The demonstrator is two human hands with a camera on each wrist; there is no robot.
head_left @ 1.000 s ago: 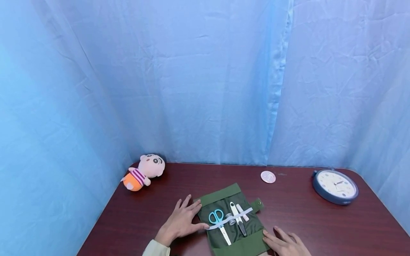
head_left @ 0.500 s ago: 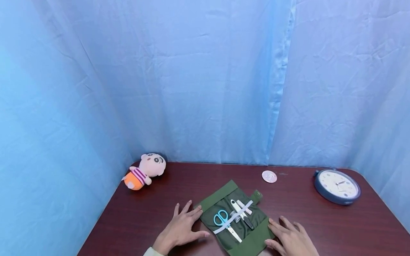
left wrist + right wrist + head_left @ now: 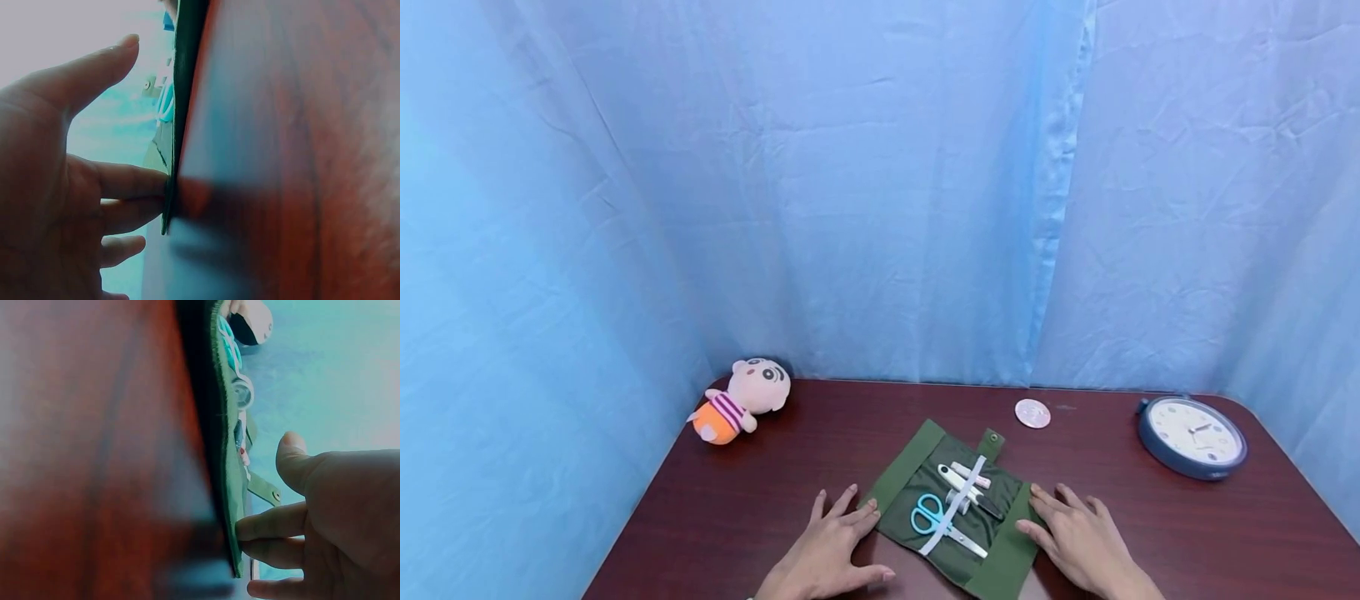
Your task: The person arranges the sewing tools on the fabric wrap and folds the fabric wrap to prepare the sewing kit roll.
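Observation:
An unfolded green fabric pouch [image 3: 917,518] lies aslant on the table. Across its middle a white elastic band holds scissors [image 3: 967,544] with light-blue handles, a small grey spool [image 3: 956,502], a white-and-black slim tool [image 3: 955,478] and a small pink-and-white stick [image 3: 972,475]. My left hand [image 3: 827,554] is spread, its fingertips touching the pouch's left corner and its thumb apart from it. At the right flap, the fingertips of my right hand [image 3: 1078,537] rest on the corner, fingers fairly straight. Both wrist views show fingertips against the pouch's edge, left hand [image 3: 94,181] and right hand [image 3: 312,519] alike.
A plush doll [image 3: 737,404] lies at the table's back left. Toward the back are a round pale disc [image 3: 1033,413] and, farther right, a blue-rimmed clock [image 3: 1193,435]. A snap tab [image 3: 992,444] sticks out from the pouch's far side. Blue curtains [image 3: 880,192] surround the dark red table [image 3: 760,483].
The pouch has turned counterclockwise on the table, its tab swinging left and its near flap swinging right. My right hand moved away from me and rightward; my left hand shifted slightly toward me.

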